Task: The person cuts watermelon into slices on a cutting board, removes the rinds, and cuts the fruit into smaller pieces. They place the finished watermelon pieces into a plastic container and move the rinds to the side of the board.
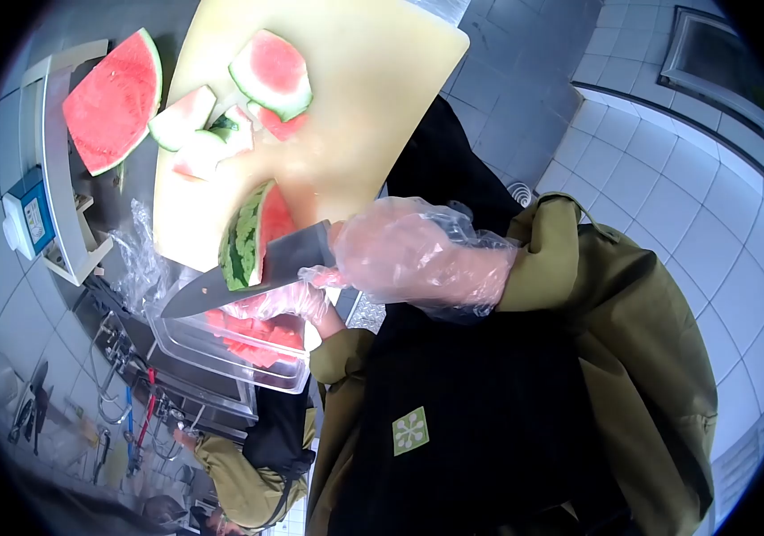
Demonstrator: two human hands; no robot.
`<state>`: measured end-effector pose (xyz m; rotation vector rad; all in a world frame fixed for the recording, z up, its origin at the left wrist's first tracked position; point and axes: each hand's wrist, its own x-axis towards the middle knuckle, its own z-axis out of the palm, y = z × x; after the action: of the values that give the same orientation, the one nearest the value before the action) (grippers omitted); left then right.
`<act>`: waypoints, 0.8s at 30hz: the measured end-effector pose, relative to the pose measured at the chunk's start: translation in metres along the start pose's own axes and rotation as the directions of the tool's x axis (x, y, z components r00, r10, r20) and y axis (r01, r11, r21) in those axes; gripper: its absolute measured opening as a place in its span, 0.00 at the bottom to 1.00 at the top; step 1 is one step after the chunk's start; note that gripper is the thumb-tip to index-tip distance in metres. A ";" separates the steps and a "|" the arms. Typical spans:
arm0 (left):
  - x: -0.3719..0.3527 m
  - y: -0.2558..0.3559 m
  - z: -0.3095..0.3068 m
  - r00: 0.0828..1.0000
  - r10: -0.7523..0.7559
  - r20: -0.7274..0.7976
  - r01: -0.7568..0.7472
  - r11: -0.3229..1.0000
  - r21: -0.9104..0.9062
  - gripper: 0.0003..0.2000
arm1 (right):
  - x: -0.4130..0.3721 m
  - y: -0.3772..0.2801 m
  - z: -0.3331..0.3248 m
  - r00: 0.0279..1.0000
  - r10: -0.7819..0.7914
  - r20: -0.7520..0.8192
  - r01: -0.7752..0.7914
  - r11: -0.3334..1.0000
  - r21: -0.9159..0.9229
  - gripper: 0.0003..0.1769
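A pale cutting board [355, 116] fills the far center of my work area. At the near left, well apart from me, is a co-worker [252, 478] in an olive sleeve and dark apron. My right hand [413, 255], in a clear plastic glove, comes in from the right, its fingers closed around the grip of a broad knife. A clear plastic box [288, 380] sits off the near left edge of the board and contains red melon pieces [261, 344].

The knife [292, 259] points left and toward me, its dark blade passing over the near end of a watermelon wedge; whether blade and wedge touch cannot be told. A large watermelon slice [118, 103] lies beyond the left edge of the board, red face up. The watermelon wedge [252, 237] is at the near left part of the board, striped rind on its left and red flesh on its right. My left hand [288, 302], also gloved, is between the wedge and the box, partly hidden by the blade; I cannot tell whether its fingers are open or closed on anything. A crumpled plastic bag [141, 255] lies just left of the board. The smallest parts are a thick rind chunk [270, 76] and several rind scraps [183, 118] at the far left of the board.
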<state>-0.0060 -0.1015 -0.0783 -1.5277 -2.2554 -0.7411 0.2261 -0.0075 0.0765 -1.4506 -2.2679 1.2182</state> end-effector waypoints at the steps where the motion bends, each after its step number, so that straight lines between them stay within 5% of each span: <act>1: -0.001 -0.001 0.002 1.000 0.006 0.007 -0.006 1.000 0.007 0.37 | 0.003 0.003 0.004 0.999 -0.041 -0.027 0.040 0.999 -0.029 0.15; 4: 0.000 -0.007 0.004 0.999 0.023 0.027 -0.023 0.999 0.026 0.37 | 0.011 0.006 0.006 0.972 -0.213 -0.096 0.191 0.961 -0.200 0.15; 7: 0.008 0.002 0.003 0.998 0.016 0.061 -0.016 1.000 -0.004 0.37 | 0.018 0.010 0.000 0.972 -0.220 -0.078 0.204 0.964 -0.171 0.14; 11: 0.048 0.063 -0.013 0.997 -0.041 0.068 0.058 0.959 -0.276 0.45 | 0.035 0.020 -0.004 0.944 -0.327 0.045 0.328 0.915 -0.235 0.13; 16: 0.048 0.061 -0.007 0.997 -0.048 0.059 0.065 0.941 -0.333 0.48 | 0.044 0.021 -0.008 0.977 -0.196 0.080 0.205 0.970 -0.127 0.15; 18: 0.044 0.049 -0.003 0.974 -0.172 0.144 0.218 0.876 -0.431 0.48 | 0.047 0.022 0.002 0.985 -0.172 0.005 0.172 0.981 -0.087 0.12; 19: 0.042 0.042 -0.001 0.936 -0.275 0.219 0.351 0.774 -0.527 0.49 | 0.050 0.024 0.003 0.982 -0.188 0.034 0.189 0.980 -0.058 0.19; 21: 0.044 0.045 0.000 0.942 -0.277 0.191 0.336 0.783 -0.523 0.48 | 0.058 0.031 0.003 0.971 -0.223 0.088 0.224 0.975 0.001 0.32; 23: 0.052 0.065 -0.007 0.999 -0.049 0.011 0.050 0.960 -0.275 0.48 | 0.062 0.031 0.000 0.969 -0.227 0.100 0.231 0.973 -0.023 0.24; 24: 0.052 0.069 -0.009 0.998 -0.054 0.009 0.054 0.958 -0.281 0.47 | 0.063 0.031 -0.002 0.968 -0.229 0.105 0.233 0.972 -0.034 0.20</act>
<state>0.0378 -0.0466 -0.0268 -1.5904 -2.2775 -1.1181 0.2158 0.0507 0.0392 -1.1212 -2.4635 1.1979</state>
